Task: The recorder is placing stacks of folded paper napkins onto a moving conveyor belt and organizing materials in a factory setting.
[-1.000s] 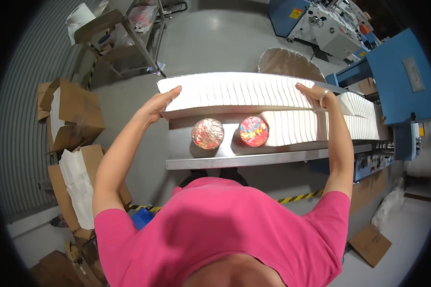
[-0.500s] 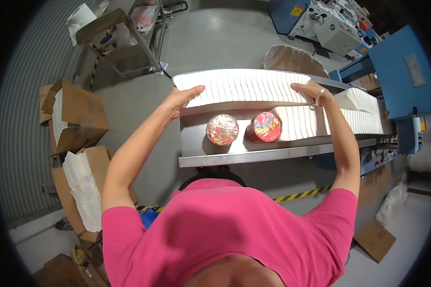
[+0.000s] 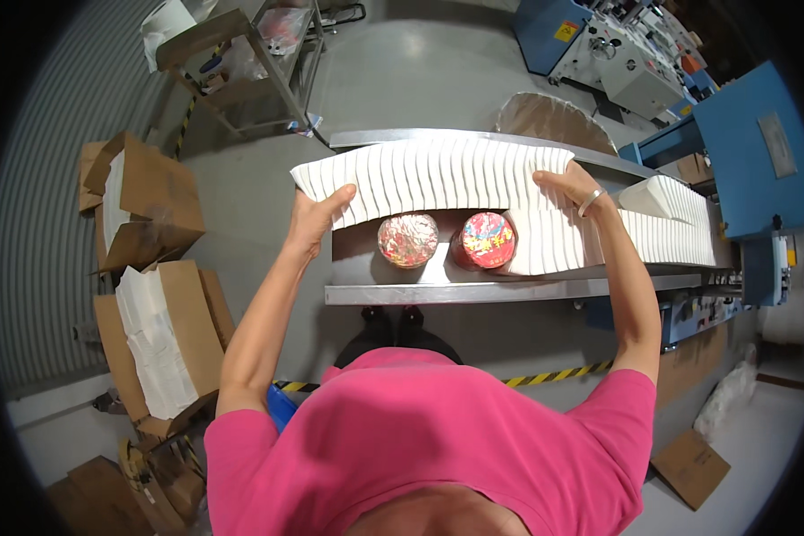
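Observation:
A long row of white folded paper napkins (image 3: 429, 179) spans the space between my two hands. My left hand (image 3: 317, 219) grips its left end, thumb on top, where the row sticks out past the end of the metal trough (image 3: 353, 259). At the other end my right hand (image 3: 570, 186), wearing a bracelet, is closed on the row with its thumb over the top. Just nearer to me stand two round cans, one with a silvery-red top (image 3: 408, 240) and one red (image 3: 486, 240). The red can touches a second row of napkins (image 3: 554, 243) lying in the trough.
A blue machine (image 3: 755, 143) stands at the trough's right end, with more napkins (image 3: 679, 205) leading to it. Open cardboard boxes (image 3: 188, 330) holding white paper sit at the left. A lined bin (image 3: 554, 121) is behind the trough, and a metal cart (image 3: 268, 98) stands far left.
The held napkin row has shifted left and its left end has swung toward me, with my hands moving along. The trough's far rail now shows behind it.

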Motion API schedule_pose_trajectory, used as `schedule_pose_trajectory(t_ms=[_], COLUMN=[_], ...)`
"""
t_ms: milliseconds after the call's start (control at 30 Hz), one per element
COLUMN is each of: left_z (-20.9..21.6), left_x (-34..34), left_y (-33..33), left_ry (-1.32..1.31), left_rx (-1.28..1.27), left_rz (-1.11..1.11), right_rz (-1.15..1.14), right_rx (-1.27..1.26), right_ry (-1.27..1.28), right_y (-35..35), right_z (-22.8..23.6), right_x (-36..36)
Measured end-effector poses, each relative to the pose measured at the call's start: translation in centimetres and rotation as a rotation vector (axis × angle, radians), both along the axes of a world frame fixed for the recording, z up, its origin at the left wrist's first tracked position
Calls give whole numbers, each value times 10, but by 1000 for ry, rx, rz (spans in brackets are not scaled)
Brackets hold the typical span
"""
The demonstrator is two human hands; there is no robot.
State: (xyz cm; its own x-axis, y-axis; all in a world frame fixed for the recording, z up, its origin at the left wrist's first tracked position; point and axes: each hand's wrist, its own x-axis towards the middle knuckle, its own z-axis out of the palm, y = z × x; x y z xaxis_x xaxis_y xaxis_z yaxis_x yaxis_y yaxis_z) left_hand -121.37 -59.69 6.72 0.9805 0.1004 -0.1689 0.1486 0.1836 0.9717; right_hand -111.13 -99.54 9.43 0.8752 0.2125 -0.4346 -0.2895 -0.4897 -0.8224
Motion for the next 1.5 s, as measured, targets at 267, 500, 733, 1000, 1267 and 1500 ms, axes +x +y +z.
schedule_pose_trajectory(t_ms=[267, 500, 733, 1000, 1267, 1500], left_z=[14, 38, 51, 34, 44, 14], left_x=[-17, -12, -6, 17, 64, 185], left_y=[-7, 19, 79, 226, 332, 351], left_ry=[-102, -288, -373, -368, -430, -429], left_rx=[25, 115, 264, 204, 271, 218], left_rz=[80, 191, 180, 240, 202, 44], right_rz=[18, -9, -70, -62, -105, -307], right_rx=[190, 127, 290, 255, 349, 58], right_ry=[-226, -451, -519, -655, -561, -577], right_y=[-9, 14, 77, 218, 328, 328], right_z=[29, 58, 67, 40, 44, 38], right_x=[-9, -10, -14, 12, 28, 91])
